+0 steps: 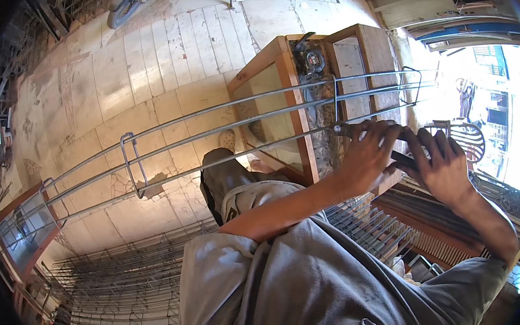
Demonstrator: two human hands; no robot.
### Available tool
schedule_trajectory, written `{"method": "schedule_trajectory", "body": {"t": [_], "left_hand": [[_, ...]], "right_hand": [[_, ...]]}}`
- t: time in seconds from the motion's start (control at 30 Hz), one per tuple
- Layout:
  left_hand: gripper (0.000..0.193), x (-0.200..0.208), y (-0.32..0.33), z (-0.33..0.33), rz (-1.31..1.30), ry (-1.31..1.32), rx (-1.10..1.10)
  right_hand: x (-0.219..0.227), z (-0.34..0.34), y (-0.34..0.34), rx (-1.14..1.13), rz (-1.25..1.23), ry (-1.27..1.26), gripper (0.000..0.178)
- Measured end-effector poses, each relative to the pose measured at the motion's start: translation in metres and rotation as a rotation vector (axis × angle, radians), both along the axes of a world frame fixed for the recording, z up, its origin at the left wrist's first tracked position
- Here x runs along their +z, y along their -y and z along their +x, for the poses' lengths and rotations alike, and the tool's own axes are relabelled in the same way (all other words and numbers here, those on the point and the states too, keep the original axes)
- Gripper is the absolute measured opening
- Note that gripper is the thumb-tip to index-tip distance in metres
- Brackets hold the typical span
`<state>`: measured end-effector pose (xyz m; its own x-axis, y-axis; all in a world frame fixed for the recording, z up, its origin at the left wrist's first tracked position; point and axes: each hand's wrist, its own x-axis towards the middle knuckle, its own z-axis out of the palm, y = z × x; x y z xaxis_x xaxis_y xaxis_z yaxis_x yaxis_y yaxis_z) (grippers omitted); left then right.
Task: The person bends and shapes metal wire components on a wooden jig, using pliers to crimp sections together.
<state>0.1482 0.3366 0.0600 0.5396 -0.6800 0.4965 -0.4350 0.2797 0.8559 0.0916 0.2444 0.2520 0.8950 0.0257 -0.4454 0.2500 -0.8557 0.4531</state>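
Observation:
A long cage of steel rods point(226, 130) stretches across in front of me, with bent wire stirrups point(126, 165) spaced along it. My left hand point(368, 156) and my right hand point(439, 162) are both closed around the dark handles of what look like pincers point(346, 131). The tool's round head rests at the nearest rod, close to the foot of one stirrup point(336, 97). Fingers cover much of the handles, so the jaws' grip on any wire is too small to tell.
Beyond the cage stands a wooden cabinet point(286, 67) with a glass panel, a round black device point(312, 61) on it. Stacked steel rod cages point(123, 298) lie at lower left. A chair point(472, 144) is near the bright opening at right; a wheel point(123, 10) shows at the far edge.

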Motion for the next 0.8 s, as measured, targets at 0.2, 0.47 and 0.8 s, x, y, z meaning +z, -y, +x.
{"method": "schedule_trajectory", "body": {"t": [0.2,0.47,0.8], "left_hand": [[0.06,-0.003,0.012,-0.006,0.077,0.089,0.024],[0.06,-0.01,0.027,0.003,0.027,0.017,0.015],[0.073,0.001,0.028,0.03,0.165,-0.095,-0.353]], "right_hand": [[0.009,0.036,-0.005,-0.618,0.377,-0.054,0.026],[0.0,0.004,-0.025,0.079,-0.255,0.005,0.048],[-0.01,-0.012,0.031,0.323,-0.257,0.063,0.047]]}}
